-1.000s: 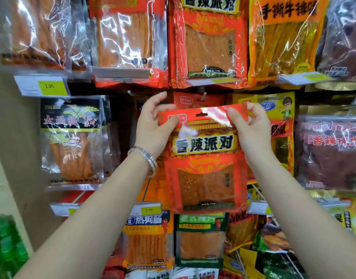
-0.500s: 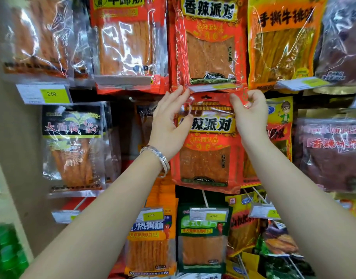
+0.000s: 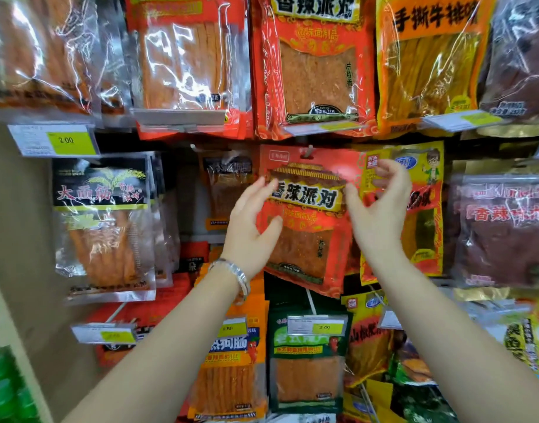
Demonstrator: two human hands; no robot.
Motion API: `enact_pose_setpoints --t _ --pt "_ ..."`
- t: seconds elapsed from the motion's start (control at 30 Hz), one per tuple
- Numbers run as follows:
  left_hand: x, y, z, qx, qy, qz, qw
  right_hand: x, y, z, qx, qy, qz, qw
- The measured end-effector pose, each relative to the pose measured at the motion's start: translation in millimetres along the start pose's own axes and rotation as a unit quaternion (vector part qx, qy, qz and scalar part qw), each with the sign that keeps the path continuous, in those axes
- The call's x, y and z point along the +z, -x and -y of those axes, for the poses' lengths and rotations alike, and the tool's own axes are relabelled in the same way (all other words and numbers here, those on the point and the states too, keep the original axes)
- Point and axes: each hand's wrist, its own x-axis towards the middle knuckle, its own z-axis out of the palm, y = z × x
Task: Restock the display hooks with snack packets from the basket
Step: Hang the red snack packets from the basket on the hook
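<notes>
"What are the hands doing, from where you stand?"

"The left hand (image 3: 250, 230), the one with the silver bracelet (image 3: 240, 273), is spread with its fingers fairly straight at the left edge of the red packet (image 3: 305, 239). It's blurred, so I can't say whether the thumb touches the film. The right hand (image 3: 381, 215) is just beside the packet's right edge, with its fingers loosely curled around nothing. Neither hand grips anything."

"And the packet?"

"It hangs on the hook (image 3: 308, 151) by the hole in its top strip, in the middle row, a little askew with the bottom swung to the right. A yellow packet (image 3: 427, 239) is next to it on the right. Below are a price tag (image 3: 315, 326) and a green packet (image 3: 305, 377). I can't see the basket."

"How would you say these handle?"

"Light, I'd guess. It's a thin, flat pouch of glossy, floppy film, probably slippery to the fingers. The flat slab of snack inside gives the lower part some body, but the top strip would flex. I'd pinch that strip at both corners, either side of the hole. That keeps the hole taut and square to the hook's tip. If you hold it low by the body, the top will likely fold over and miss. It doesn't look fragile, though the hole might tear if it's yanked."
</notes>
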Motion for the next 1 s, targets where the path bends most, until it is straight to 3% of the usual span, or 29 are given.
enact_pose_setpoints --t 0.1,0.2,0.37,0.63,0.77,0.9,1.0 --pt "11 19 30 -0.037 -0.044 0.015 0.998 -2 36 -12 -0.166 0.134 0.027 0.977" --pt "23 28 50 -0.089 -0.074 0.036 0.993 8 52 -27 -0.221 0.214 0.115 0.945" --pt "45 17 70 -0.173 0.014 0.094 0.980 26 43 -48 -0.179 0.311 0.190 0.914" --pt "61 -22 94 -0.258 -0.016 0.096 0.961 73 8 -68 -0.134 0.356 0.309 0.872" --pt "62 -38 104 -0.291 -0.047 0.119 0.948 90 -9 -70 -0.070 0.358 0.372 0.854" --pt "54 -51 104 -0.313 -0.044 0.149 0.937 98 -20 -66 0.053 0.271 0.410 0.869" --pt "42 -45 97 -0.298 -0.060 0.176 0.936 89 -6 -60 0.092 0.216 0.369 0.899"
